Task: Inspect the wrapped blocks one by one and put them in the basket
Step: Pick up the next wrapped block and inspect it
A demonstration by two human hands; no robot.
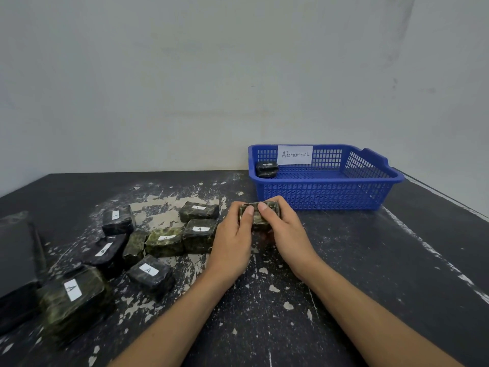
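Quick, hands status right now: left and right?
Left hand: grips the wrapped block at its left end.
Right hand: grips the same block at its right end.

Plain sorting workbench, scuffed black table [370, 260], bare white wall [185, 75], blue basket [330, 200] labelled Abnormal

Ten wrapped blocks [117, 219] [199, 211] [199, 234] [165, 241] [135, 247] [105, 251] [150, 276] [74, 295] [260, 219] [266, 169]; one basket [330, 194]; two hands [232, 242] [288, 234].
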